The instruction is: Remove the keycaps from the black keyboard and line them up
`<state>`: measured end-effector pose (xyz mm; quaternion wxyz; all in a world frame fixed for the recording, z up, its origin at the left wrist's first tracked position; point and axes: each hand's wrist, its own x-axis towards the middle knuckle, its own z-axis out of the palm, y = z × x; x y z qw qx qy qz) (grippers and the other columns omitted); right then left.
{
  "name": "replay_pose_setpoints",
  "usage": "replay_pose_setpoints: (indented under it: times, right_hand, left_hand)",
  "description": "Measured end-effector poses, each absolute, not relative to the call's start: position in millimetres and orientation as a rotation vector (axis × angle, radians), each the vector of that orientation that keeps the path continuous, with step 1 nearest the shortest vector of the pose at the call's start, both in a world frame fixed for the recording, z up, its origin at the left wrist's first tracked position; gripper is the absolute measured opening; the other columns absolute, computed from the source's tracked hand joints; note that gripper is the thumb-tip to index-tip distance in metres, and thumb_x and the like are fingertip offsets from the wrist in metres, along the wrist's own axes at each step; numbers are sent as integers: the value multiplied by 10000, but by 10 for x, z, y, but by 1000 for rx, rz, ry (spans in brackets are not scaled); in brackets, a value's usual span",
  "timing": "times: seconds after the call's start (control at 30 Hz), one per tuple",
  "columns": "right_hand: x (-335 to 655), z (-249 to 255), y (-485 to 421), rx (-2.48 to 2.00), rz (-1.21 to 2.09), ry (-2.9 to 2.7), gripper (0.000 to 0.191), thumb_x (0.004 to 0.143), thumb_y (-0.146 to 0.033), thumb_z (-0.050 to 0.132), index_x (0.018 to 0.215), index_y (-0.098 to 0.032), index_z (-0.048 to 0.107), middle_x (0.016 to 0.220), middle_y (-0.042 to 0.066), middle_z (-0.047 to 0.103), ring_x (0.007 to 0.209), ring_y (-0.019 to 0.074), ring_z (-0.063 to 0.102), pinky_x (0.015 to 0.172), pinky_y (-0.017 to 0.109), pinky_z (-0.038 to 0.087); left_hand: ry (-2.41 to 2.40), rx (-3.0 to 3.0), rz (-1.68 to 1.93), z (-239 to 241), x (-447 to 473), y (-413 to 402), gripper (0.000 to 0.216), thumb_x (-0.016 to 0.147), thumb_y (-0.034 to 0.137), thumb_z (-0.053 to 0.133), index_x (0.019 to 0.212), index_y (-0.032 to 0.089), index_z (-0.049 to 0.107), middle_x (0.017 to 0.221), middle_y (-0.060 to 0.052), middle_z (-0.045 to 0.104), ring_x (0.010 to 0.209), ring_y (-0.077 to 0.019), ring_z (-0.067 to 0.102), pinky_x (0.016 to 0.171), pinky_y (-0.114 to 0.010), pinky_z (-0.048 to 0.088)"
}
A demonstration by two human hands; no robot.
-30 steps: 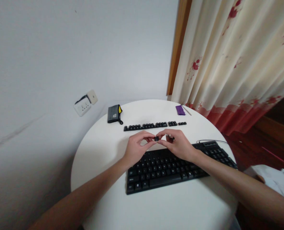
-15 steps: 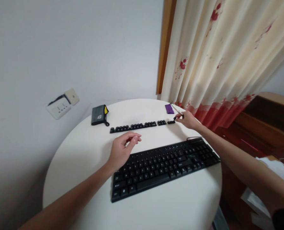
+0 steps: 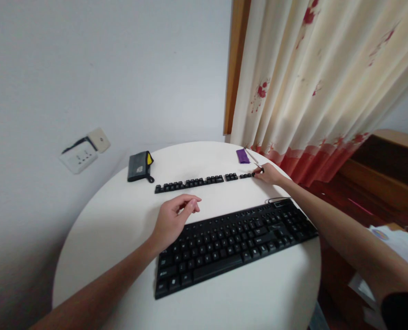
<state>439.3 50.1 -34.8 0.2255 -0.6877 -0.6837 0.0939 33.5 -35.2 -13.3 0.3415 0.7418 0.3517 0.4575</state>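
Note:
A black keyboard (image 3: 234,243) lies on the round white table (image 3: 121,229). Behind it runs a row of loose black keycaps (image 3: 190,183). My right hand (image 3: 267,174) reaches to the right end of that row, its fingers pinched at a small black keycap (image 3: 254,174) on the table, with a thin metal tool sticking out past the fingers. My left hand (image 3: 174,217) hovers over the keyboard's upper left edge, fingers loosely curled and apart, holding nothing.
A grey pouch with a yellow tab (image 3: 138,166) lies at the back left of the table. A purple object (image 3: 242,156) sits at the back by the curtain (image 3: 310,91). A wall socket (image 3: 78,156) is at the left. A dark wooden floor lies to the right.
A second ago both hands pinched a keycap together above the keyboard. My right hand then carried it to the right end of the row and now lowers it there; my left hand stayed.

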Motion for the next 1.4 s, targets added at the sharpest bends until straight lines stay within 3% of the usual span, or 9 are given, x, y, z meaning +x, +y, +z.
replay_pose_setpoints:
  times: [0.77,0.9,1.1,1.4]
  right_hand:
    - [4420,-366,516,-1863,265,-1901,284,711,-145,696,976,-134,797,927,71,775,833,208,674,784,246,477]
    - [4473,-312,507,-1841,260,-1841,280,717,-142,686,973,-95,790,888,100,775,768,206,670,753,265,481]
    - [4477,-100,458,-1791,151,-1643,241,815,-226,609,896,-66,771,883,132,757,800,221,665,769,293,477]
    - [3984,306,78,-1576,150,-1366,491,924,-474,468,881,-80,756,834,148,736,708,217,632,642,308,464]
  left_hand:
    - [912,1936,1161,-134,327,-346,207,927,314,575,911,167,720,703,-21,693,644,-134,635,619,-233,517]
    - [914,1924,1175,-111,334,-360,207,921,311,580,903,160,720,698,-25,692,633,-133,629,612,-233,519]
    - [915,1905,1200,-85,316,-347,211,918,316,584,896,152,715,698,-28,686,638,-133,624,600,-226,514]
    - [954,1886,1267,77,157,-209,229,907,337,589,918,145,713,682,-32,681,605,-128,603,555,-221,492]
